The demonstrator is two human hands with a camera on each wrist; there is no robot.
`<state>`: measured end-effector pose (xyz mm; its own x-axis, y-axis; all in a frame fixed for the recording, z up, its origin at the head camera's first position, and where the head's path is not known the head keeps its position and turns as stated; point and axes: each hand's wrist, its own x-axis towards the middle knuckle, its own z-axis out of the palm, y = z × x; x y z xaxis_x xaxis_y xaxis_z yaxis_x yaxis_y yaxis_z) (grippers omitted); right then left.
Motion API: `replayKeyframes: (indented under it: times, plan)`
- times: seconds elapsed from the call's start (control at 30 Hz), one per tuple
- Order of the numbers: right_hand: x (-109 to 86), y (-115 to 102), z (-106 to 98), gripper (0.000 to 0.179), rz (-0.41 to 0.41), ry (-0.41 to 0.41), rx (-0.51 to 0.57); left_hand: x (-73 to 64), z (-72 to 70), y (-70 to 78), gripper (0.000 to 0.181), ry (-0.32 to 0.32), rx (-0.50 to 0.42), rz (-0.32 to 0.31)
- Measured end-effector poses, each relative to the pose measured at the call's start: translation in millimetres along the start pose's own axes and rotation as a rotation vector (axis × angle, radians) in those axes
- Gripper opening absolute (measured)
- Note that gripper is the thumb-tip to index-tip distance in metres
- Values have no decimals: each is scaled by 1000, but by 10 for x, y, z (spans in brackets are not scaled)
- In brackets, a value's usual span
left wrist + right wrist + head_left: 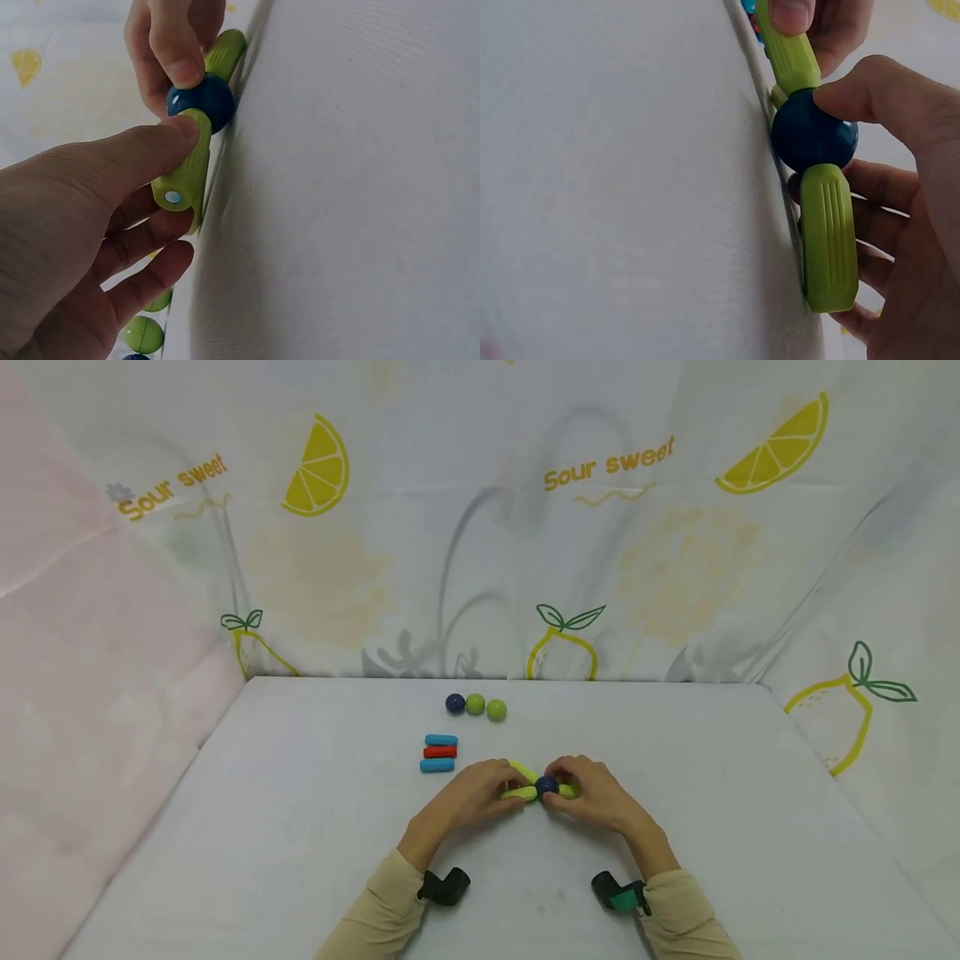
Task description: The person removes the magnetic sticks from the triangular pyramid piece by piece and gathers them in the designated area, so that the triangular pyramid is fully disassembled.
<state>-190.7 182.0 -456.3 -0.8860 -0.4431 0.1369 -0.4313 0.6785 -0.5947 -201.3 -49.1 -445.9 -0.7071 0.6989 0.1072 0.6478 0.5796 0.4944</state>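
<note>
A dark blue ball [547, 787] sits at the joint of several yellow-green magnetic rods, low over the white table. My right hand [596, 795] pinches this ball between thumb and fingers. One rod [829, 240] sticks out from the ball beneath my right palm. Between the thumb and fingers of my left hand [480, 792] is another yellow-green rod [184, 165], its near end showing a shiny metal disc and its far end touching the ball. A further yellow-green rod [523, 771] slants away behind the ball, partly hidden by the fingers.
Farther back on the white table [300, 860] stand a dark blue ball [455, 703] and two green balls [476, 703] in a row. Left of the hands lie a red rod [440, 752] and two blue rods [437, 766]. A printed cloth [420, 527] hangs behind.
</note>
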Motion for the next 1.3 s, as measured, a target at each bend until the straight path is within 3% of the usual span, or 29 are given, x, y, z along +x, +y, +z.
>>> replayKeyframes:
  times: [0.17,0.33,0.63,0.83,1.3]
  plan:
    - [5,-7,-11,24,4,8,20,-36,-32,-46,18,-16,-24,31]
    - [-1,15,-25,24,-1,-6,62,-125,-122,-139,21,-3,-60,-42]
    - [-12,18,-27,26,33,-37,72,-317,-362,-398,21,117,-80,-74]
    - [-21,16,-38,25,29,-41,98,-435,-483,-539,16,153,-76,-106]
    - [-39,27,-51,27,16,-74,69,-537,-505,-680,19,157,-38,-182]
